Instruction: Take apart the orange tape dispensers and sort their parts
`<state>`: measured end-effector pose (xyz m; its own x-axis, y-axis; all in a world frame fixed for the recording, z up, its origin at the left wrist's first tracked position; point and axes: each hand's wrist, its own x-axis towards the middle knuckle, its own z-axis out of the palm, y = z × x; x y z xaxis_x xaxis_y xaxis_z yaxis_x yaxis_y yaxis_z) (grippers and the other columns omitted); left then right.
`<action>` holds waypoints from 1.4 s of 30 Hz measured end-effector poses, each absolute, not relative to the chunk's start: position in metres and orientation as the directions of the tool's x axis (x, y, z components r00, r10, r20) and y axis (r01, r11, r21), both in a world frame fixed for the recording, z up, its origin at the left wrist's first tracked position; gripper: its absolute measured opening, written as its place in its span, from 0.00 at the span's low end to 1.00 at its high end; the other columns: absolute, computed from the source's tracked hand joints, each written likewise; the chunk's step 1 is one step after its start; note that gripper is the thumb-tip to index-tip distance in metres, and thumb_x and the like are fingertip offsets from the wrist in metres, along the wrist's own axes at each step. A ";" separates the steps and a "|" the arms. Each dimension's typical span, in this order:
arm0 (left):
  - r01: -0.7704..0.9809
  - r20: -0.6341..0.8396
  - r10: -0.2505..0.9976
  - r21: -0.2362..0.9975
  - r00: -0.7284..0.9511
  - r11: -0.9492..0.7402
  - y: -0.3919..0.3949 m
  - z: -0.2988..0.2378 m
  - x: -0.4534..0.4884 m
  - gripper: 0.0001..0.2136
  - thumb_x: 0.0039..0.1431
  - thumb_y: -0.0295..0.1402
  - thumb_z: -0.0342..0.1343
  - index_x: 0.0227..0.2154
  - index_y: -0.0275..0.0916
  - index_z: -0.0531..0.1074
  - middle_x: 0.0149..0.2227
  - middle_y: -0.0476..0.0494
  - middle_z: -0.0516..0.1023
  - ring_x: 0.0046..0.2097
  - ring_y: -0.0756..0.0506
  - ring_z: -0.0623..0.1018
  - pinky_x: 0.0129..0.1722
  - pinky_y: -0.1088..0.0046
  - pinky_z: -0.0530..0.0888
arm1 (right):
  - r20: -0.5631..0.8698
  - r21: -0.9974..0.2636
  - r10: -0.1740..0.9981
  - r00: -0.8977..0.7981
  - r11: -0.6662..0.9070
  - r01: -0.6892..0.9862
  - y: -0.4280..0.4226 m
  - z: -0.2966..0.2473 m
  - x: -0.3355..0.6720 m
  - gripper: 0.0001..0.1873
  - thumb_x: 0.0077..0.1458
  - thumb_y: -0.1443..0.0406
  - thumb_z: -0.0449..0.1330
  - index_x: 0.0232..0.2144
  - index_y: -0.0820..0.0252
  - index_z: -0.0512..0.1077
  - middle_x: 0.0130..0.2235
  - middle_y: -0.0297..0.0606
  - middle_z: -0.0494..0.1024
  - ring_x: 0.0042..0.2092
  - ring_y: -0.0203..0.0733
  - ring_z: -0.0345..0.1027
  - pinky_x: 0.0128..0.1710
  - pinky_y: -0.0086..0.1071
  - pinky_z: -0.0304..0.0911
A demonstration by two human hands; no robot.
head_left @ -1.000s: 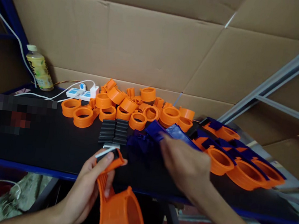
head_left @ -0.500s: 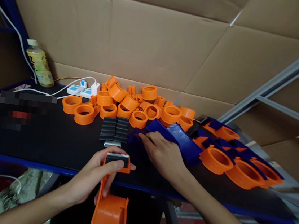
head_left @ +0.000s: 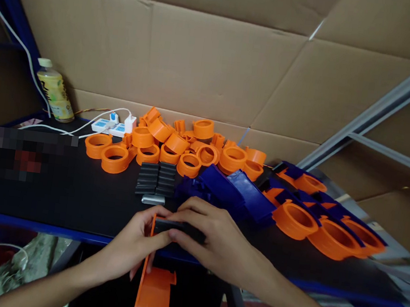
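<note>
My left hand is closed around the upper end of an orange tape dispenser, whose ring hangs below over the table's front edge. A black piece sits at the dispenser's head, partly covered by fingers. My right hand meets the left at that head, fingers and thumb bent together; whatever they pinch is hidden in shadow. Just beyond lie small dark blue parts, two stacks of black ribbed pieces and a small silvery metal piece.
Many orange dispenser bodies are heaped along the cardboard wall. Blue flat parts lie right of centre, beside orange dispensers with blue pieces. A white power strip with cables and a yellow-labelled bottle stand at back left.
My right hand has come back from the small dark blue parts to the dispenser's head. The dispenser has turned in my left hand, so its toothed metal edge no longer shows.
</note>
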<state>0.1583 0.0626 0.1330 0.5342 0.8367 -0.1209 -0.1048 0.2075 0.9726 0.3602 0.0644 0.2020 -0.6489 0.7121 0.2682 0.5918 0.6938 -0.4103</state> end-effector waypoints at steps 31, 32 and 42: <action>-0.264 -0.164 0.906 0.923 0.389 0.280 0.060 0.129 0.158 0.20 0.61 0.45 0.58 0.51 0.40 0.66 0.14 0.56 0.69 0.11 0.52 0.65 0.09 0.83 0.61 | 0.337 -0.249 0.576 -0.745 0.817 0.520 0.085 0.210 0.360 0.12 0.65 0.62 0.57 0.48 0.55 0.75 0.45 0.39 0.77 0.47 0.41 0.70 0.47 0.36 0.66; -0.265 -0.168 0.907 0.922 0.386 0.284 0.060 0.129 0.158 0.20 0.61 0.45 0.57 0.50 0.40 0.67 0.14 0.56 0.69 0.11 0.52 0.65 0.09 0.83 0.61 | 0.351 -0.252 0.578 -0.737 0.816 0.520 0.089 0.210 0.363 0.12 0.65 0.63 0.57 0.48 0.54 0.75 0.46 0.39 0.77 0.48 0.40 0.69 0.48 0.35 0.66; -0.221 -0.144 0.878 0.938 0.456 0.268 0.060 0.126 0.155 0.16 0.61 0.42 0.57 0.48 0.38 0.69 0.21 0.48 0.78 0.13 0.53 0.67 0.13 0.80 0.63 | 0.338 -0.098 0.729 -0.595 0.656 0.748 0.147 0.175 0.356 0.10 0.62 0.61 0.60 0.44 0.57 0.77 0.44 0.41 0.78 0.47 0.42 0.70 0.44 0.34 0.65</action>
